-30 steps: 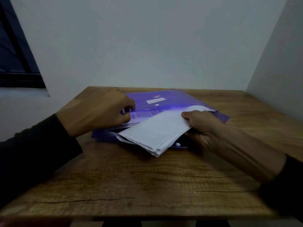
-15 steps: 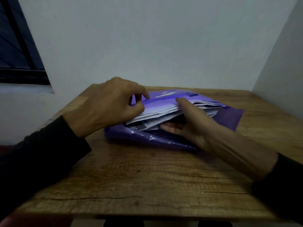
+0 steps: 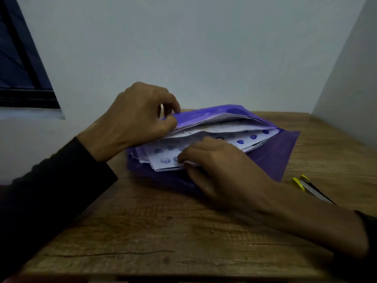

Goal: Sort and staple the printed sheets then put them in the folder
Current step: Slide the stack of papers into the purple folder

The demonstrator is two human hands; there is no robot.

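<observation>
While our left hand [image 3: 134, 117] pinches up the purple plastic folder's [image 3: 273, 158] top flap, we list: right hand [image 3: 220, 168], fingers curled gripping the white printed sheets [image 3: 240, 137] inside; wooden table [image 3: 163, 225].

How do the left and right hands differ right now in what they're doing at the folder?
The left hand is raised, pinching the purple folder flap's edge to hold it open; the right hand lies low, gripping the near edge of the printed sheets inside.
The left shows curled knuckles at the folder's far left corner; the right lies flatter along its front.
Both wear dark sleeves and work over the wooden table.
</observation>
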